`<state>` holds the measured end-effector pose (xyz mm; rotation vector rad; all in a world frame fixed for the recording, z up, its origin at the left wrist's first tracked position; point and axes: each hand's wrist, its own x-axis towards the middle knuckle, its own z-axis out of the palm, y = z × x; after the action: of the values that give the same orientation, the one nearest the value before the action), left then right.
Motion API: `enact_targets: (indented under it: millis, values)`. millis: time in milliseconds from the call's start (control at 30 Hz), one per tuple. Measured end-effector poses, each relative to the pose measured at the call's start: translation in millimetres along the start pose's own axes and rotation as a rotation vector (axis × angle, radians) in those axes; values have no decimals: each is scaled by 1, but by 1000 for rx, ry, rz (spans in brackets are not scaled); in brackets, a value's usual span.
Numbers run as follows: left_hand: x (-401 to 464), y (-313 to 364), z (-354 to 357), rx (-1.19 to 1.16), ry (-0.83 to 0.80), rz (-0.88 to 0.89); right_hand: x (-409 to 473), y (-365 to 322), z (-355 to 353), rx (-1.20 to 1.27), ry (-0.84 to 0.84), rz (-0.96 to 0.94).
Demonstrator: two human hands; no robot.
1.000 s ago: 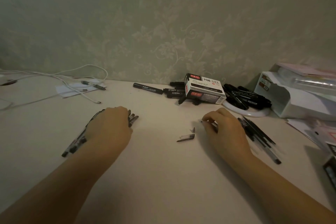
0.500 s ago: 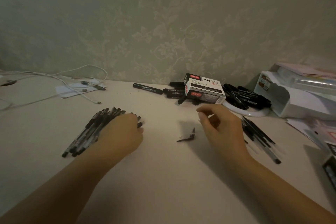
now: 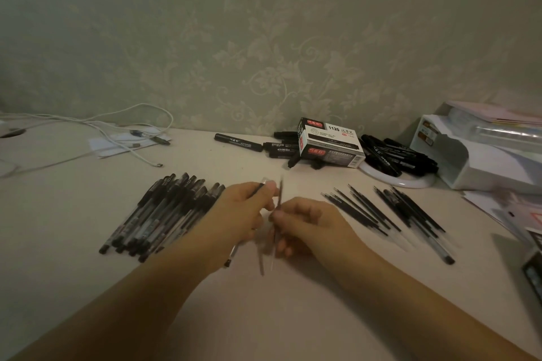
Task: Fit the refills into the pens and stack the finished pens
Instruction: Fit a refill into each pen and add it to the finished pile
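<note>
While each hand, left [image 3: 245, 211] and right [image 3: 311, 224], pinches a blurred pen part, a pale table [image 3: 293, 316] meets floral wallpaper [image 3: 264, 53].

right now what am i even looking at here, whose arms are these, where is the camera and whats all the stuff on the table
The picture comes from a wide-angle camera worn on a person's head, looking forward and down, so the two bare arms are that person's own. No machine is involved.

The left hand grips a slim clear pen barrel. The right hand pinches a thin dark refill; both are motion-blurred.

On the pale table, on the left lies a pile of assembled black-capped pens, on the right a spread of loose thin black refills. Further back sit a black-and-white cardboard box marked 1120, thick black markers, white cables and a white plastic organiser.
</note>
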<state>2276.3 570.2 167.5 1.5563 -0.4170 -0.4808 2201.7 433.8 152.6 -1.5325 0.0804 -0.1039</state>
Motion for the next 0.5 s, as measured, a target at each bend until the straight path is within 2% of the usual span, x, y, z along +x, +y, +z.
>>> enact_targets:
  millis: [133,200,300,500]
  values:
    - [-2,-2,3,160,-116,43,8,-4,-16,242,338,-167]
    - [-2,-5,3,266,-145,80,11,-6,-27,280,435,-219]
    - [-1,-6,3,316,-155,122,13,-3,-33,302,448,-198]
    - [-3,-6,4,260,-164,153,15,3,-32,252,357,-207]
